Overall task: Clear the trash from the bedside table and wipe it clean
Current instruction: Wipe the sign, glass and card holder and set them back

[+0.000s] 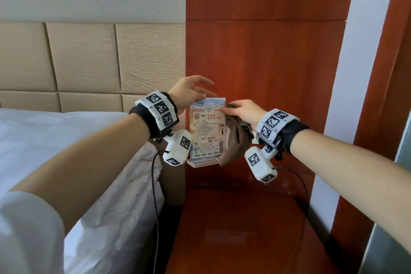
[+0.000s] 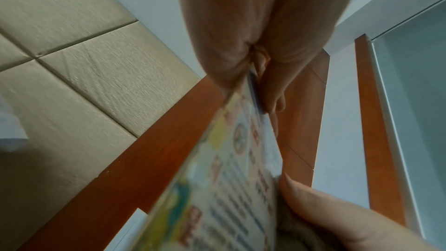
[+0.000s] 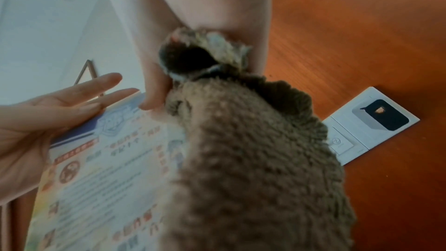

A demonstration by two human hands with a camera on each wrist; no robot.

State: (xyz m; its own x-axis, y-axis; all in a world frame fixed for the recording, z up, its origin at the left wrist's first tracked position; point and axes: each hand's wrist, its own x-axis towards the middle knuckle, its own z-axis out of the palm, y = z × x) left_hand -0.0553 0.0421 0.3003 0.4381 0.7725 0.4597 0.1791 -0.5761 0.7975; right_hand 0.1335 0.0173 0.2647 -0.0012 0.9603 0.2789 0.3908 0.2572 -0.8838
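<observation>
A clear acrylic sign stand (image 1: 208, 131) with a printed card is upright over the back of the red-brown bedside table (image 1: 240, 218); I cannot tell whether its base touches the top. My left hand (image 1: 193, 93) pinches the stand's top left corner, thumb in front and fingers behind, as the left wrist view shows on the card (image 2: 229, 178). My right hand (image 1: 242, 110) grips a fuzzy brown cloth (image 1: 235, 140) and presses it against the card's upper right. The cloth (image 3: 253, 159) hangs over the card (image 3: 103, 169) on its right side.
A bed with white sheets (image 1: 66, 140) and a beige padded headboard (image 1: 89, 58) lie to the left. Wood panelling backs the table, with a white wall switch panel (image 3: 369, 123) on it. Black cables (image 1: 155, 184) hang from both wrists. A glass panel (image 1: 400, 151) stands at the right.
</observation>
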